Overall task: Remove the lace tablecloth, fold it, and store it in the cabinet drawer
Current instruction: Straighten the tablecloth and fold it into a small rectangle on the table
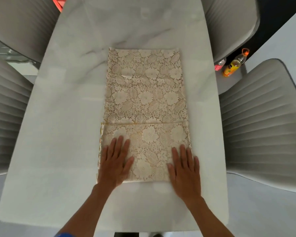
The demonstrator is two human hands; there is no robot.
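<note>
Two flat hands press the near end of the cloth (146, 106), which lies folded into a long strip down the middle of the surface (61, 117), its near part already turned over on itself to a straight edge across the strip. The left hand (115, 164) lies with fingers straight and spread on the near left corner; the right hand (184, 171) lies the same way on the near right corner, holding nothing, only bearing down. The step in hand looks to be smoothing this fold before the next one. To do it well, I would sweep both palms outward from the middle toward the side edges, so trapped air and wrinkles leave rather than bunch. The left edge shows layers slightly out of line, so squaring them now should keep later folds neat. Lace snags, so fingers are best kept flat and not hooked into the holes. Next fold should carry the doubled part away over the far length. No drawer is in view; chairs (263, 120) stand either side, a bottle (236, 63) on the floor at right
</note>
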